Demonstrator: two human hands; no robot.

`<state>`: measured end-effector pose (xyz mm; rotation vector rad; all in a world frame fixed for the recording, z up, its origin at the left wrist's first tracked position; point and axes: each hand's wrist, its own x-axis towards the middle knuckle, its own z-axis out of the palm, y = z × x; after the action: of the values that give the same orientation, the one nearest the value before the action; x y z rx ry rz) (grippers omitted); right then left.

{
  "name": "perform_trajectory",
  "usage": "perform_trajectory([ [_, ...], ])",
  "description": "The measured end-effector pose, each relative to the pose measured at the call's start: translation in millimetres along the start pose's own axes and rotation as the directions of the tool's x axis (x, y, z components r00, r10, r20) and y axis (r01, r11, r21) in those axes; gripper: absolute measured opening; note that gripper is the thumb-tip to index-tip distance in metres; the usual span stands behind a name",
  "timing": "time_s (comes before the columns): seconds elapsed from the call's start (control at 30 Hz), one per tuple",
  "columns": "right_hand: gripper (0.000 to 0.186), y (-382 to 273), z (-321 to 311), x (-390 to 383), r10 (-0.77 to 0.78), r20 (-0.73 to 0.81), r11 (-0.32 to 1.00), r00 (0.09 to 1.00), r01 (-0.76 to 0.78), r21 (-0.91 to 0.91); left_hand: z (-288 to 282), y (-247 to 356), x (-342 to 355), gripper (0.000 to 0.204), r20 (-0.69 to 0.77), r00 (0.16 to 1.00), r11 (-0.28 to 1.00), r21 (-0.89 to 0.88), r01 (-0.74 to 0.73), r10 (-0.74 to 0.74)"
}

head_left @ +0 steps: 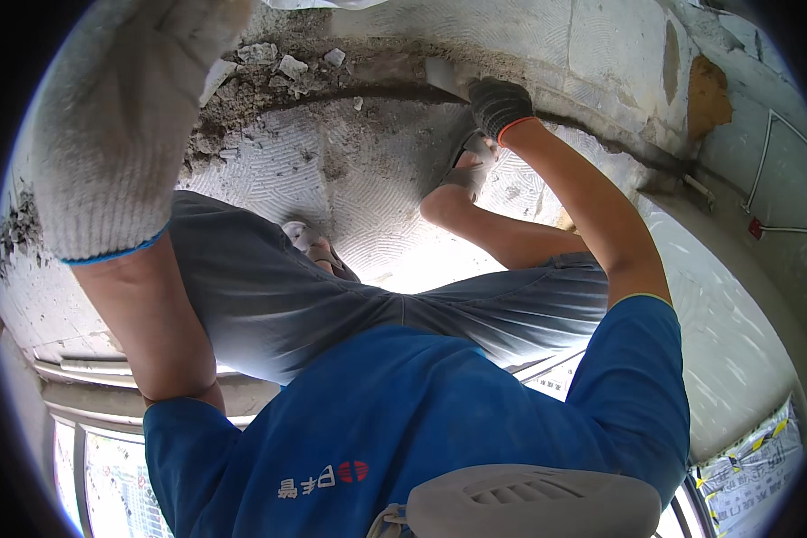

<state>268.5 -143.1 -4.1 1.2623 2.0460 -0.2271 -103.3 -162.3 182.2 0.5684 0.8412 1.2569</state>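
Building site, interior under renovation – room w/ bare, unfinished surfaces. Landmark: the dark groove (368, 90) cut along the floor–wall joint. Just beside the groove, near side: grey floor screed (377, 206) combed w/ ridged trowel marks, no tiles or finish on it. Along the groove, left end: broken mortar chunks and rubble (278, 67), dust all around. Beyond the groove: rough plastered wall (529, 36) w/ a brown patch (707, 94) where the render is off. Right of the groove: thin white conduit (762, 157) run bare over the wall, w/ a small red box (756, 228). Well away from the groove, lower right corner: printed material sack (753, 475).
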Motion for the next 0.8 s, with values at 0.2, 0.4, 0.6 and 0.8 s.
perform_trajectory([
  [0.2, 0.032, 88.8, 11.2, 28.7, 0.181, 0.338, 0.983, 0.924, -0.163, -0.082, -2.3, 6.8, -5.6, 0.055, -0.047, 0.999, 1.0, -0.007, -0.021, 0.02],
  [0.4, 0.023, 40.6, 6.2, 95.0, 0.041, -0.054, 0.998, 0.998, -0.044, -0.051, 28.0, 8.6, -10.2, 0.036, -0.297, 0.948, 0.993, 0.071, -0.096, 0.113],
  [0.6, 0.019, -80.5, -49.4, 42.8, -0.056, -0.149, 0.998, 0.987, 0.055, -0.007, 43.9, 15.1, -11.5, 0.02, -0.392, 0.907, 0.988, 0.07, -0.135, 0.152],
  [0.8, 0.024, -29.1, -61.1, 6.2, -0.089, 0.071, 0.995, 0.994, 0.092, -0.045, 32.6, 16.2, -16.7, 0.022, -0.375, 0.92, 0.994, 0.032, -0.107, 0.111],
])
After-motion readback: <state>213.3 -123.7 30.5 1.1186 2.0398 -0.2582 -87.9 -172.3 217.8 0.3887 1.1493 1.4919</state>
